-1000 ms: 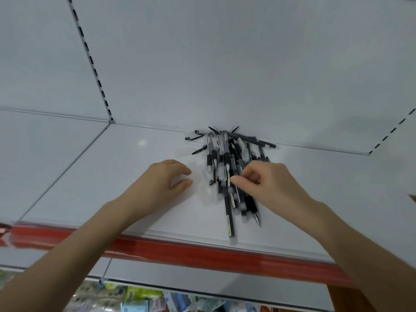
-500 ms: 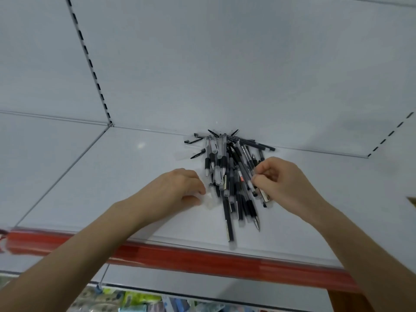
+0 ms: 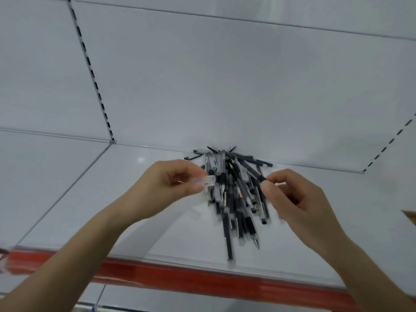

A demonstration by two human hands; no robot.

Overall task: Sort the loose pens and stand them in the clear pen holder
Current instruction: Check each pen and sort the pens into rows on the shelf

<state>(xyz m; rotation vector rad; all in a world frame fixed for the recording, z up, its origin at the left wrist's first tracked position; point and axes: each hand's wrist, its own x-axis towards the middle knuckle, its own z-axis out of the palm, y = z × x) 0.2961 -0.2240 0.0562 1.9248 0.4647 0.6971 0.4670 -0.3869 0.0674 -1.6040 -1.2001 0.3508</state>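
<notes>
Now the left hand [image 3: 171, 183], lifted off the shelf [image 3: 135, 199] since a moment ago, pinches a clear cap [image 3: 206, 180], the right hand [image 3: 292, 199] pinches a pen end, loose pens [image 3: 234, 194] stay heaped against the shelf's back edge; holder unseen, sorting barely begun.

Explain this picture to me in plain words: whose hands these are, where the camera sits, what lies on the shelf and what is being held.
There is no machine here. A person wears a camera on the head, which looks forward and down at their own two bare hands. A pile of pens, mostly black and clear, lies on a white shelf with a red front edge. The left hand pinches a small clear piece, perhaps a pen cap. The right hand has its grip closed at the pile's edge; whether it holds a pen is unclear. No pen holder is visible.
</notes>
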